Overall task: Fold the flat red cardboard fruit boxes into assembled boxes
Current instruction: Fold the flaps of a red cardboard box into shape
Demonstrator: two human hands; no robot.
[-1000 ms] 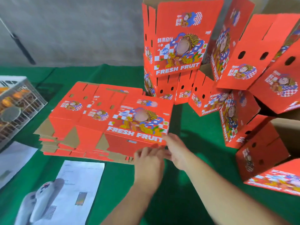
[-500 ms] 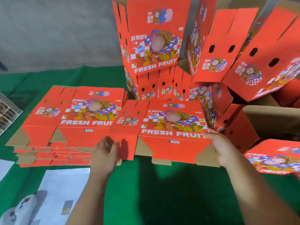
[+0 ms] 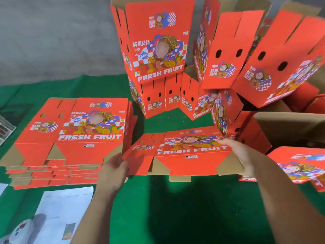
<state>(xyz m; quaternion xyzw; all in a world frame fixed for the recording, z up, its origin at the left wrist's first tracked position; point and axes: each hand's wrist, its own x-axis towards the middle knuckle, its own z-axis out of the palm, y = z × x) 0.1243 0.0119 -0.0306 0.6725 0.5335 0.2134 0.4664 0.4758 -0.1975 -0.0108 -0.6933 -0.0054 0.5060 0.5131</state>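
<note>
Head view. Centre of the frame: 1 flat red box blank point(image 3: 182, 152), printed "FRESH FRUIT", is held just above the green desk point(image 3: 175, 208) between the 2 hands. The left hand point(image 3: 112, 171) grasps the blank's left edge, fingers curled under the cardboard at lower centre-left. The right hand point(image 3: 241, 155) grasps the right edge, thumb on the printed face and fingers beneath. The blank is still collapsed; its brown bottom flaps point(image 3: 179, 177) point toward the viewer.

Left of the frame: the stack of flat blanks point(image 3: 73, 138) lies on the desk, just beside the held blank. Upper centre and upper right: assembled boxes point(image 3: 158, 50) stand upright or lean against each other in a loose pile. Right edge: a brown carton point(image 3: 290, 125) and further red pieces point(image 3: 302, 168), partly cut off. Lower left: a white paper sheet point(image 3: 66, 205) and a pale object too blurred to identify.

Step in hand, as judged: 1 blank is separated from the stack and positioned for opening; no fold is made on it yet. The next move calls for pushing the 2 side edges toward each other so the flattened sleeve opens into a rectangle, then turning in and locking the bottom flaps. A firm grip on both creased edges is likely needed, since the sleeve may spring flat again.
</note>
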